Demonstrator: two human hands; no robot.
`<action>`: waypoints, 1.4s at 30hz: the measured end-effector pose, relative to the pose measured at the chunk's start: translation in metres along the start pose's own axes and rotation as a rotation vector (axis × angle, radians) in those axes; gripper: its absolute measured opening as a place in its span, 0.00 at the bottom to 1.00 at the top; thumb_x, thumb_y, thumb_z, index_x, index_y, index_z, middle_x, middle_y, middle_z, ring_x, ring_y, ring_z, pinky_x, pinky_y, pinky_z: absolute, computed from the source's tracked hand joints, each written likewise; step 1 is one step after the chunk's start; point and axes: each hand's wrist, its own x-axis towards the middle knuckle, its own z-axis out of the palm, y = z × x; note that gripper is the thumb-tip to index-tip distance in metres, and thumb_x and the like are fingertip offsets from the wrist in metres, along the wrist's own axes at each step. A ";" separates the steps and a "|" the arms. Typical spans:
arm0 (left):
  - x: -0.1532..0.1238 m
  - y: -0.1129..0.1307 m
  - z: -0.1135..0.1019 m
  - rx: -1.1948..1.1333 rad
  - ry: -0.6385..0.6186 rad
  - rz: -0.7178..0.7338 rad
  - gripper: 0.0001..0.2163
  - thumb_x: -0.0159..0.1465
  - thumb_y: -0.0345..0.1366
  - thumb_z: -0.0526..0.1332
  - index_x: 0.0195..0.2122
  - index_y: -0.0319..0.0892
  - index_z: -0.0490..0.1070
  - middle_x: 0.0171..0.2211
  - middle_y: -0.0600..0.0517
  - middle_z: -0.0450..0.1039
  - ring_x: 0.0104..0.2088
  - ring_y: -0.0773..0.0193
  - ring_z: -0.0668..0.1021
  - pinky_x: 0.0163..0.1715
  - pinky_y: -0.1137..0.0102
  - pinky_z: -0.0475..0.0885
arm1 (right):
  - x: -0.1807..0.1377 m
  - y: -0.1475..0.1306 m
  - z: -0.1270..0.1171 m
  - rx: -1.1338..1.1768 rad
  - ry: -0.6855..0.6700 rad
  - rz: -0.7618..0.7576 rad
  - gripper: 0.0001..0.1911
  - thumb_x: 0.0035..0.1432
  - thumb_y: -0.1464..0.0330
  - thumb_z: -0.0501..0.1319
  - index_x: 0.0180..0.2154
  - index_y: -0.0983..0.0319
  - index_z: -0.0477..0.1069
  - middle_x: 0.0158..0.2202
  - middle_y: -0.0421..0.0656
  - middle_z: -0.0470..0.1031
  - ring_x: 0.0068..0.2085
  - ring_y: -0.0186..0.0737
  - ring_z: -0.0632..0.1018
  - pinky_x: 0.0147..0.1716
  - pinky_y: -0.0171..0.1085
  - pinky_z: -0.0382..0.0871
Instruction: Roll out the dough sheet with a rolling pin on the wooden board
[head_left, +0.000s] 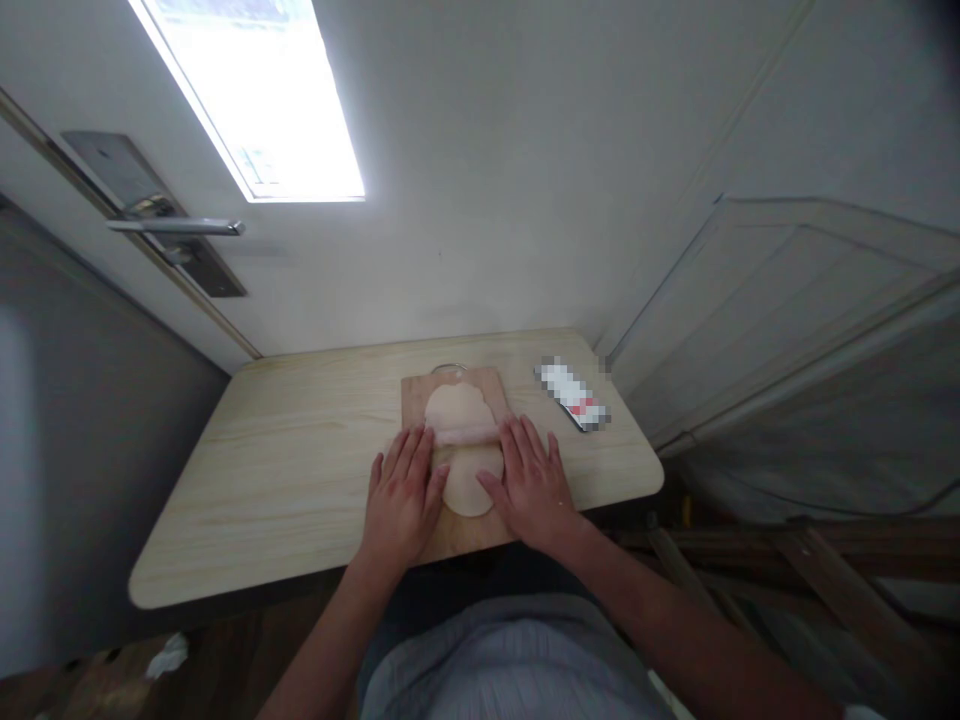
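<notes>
A pale rolling pin (466, 435) lies crosswise over a flat, pale sheet of dough (471, 482) on a wooden cutting board (455, 537). The dough shows both above and below the pin, with a wavy far edge. My left hand (401, 492) rests flat over the pin's left end, fingers stretched out and thumb apart, pointing at the dough. Over the right end lies my right hand (534, 480), palm down, its fingers extended and its thumb tip at the dough's right edge. Both ends of the pin are hidden under the fingers.
The board lies on a light wood-grain table (300, 450) with rounded corners. A blurred-out phone-like object (572, 395) is at its right. Behind stands a white door with a metal handle (176, 227) and a bright window. Wooden bars (787, 550) are at the lower right.
</notes>
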 end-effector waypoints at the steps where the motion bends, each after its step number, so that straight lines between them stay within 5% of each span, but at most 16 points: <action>1: -0.005 0.000 0.000 0.003 -0.001 0.003 0.27 0.73 0.46 0.46 0.71 0.45 0.54 0.70 0.44 0.59 0.71 0.51 0.59 0.65 0.47 0.60 | -0.005 0.000 0.000 -0.001 -0.001 -0.007 0.40 0.70 0.49 0.46 0.72 0.67 0.49 0.73 0.52 0.48 0.74 0.54 0.49 0.69 0.62 0.43; 10: -0.013 0.002 -0.002 0.039 -0.014 0.004 0.27 0.73 0.46 0.45 0.71 0.46 0.53 0.70 0.46 0.58 0.71 0.52 0.59 0.66 0.45 0.58 | -0.015 0.002 0.002 -0.009 -0.010 -0.032 0.41 0.69 0.48 0.47 0.72 0.68 0.47 0.74 0.53 0.45 0.74 0.54 0.46 0.69 0.63 0.42; 28: 0.070 -0.011 0.008 0.115 -0.019 -0.048 0.29 0.73 0.51 0.40 0.71 0.43 0.53 0.71 0.43 0.56 0.71 0.52 0.57 0.69 0.43 0.47 | 0.086 0.006 0.014 0.034 0.033 0.062 0.43 0.68 0.43 0.45 0.70 0.67 0.53 0.71 0.58 0.54 0.70 0.57 0.56 0.68 0.63 0.40; 42: 0.130 -0.022 0.007 0.151 -0.086 -0.093 0.29 0.73 0.52 0.37 0.67 0.48 0.61 0.70 0.45 0.58 0.70 0.48 0.59 0.66 0.38 0.50 | 0.154 0.012 0.015 0.017 -0.005 0.086 0.37 0.71 0.46 0.40 0.67 0.63 0.60 0.68 0.54 0.62 0.68 0.58 0.61 0.65 0.64 0.46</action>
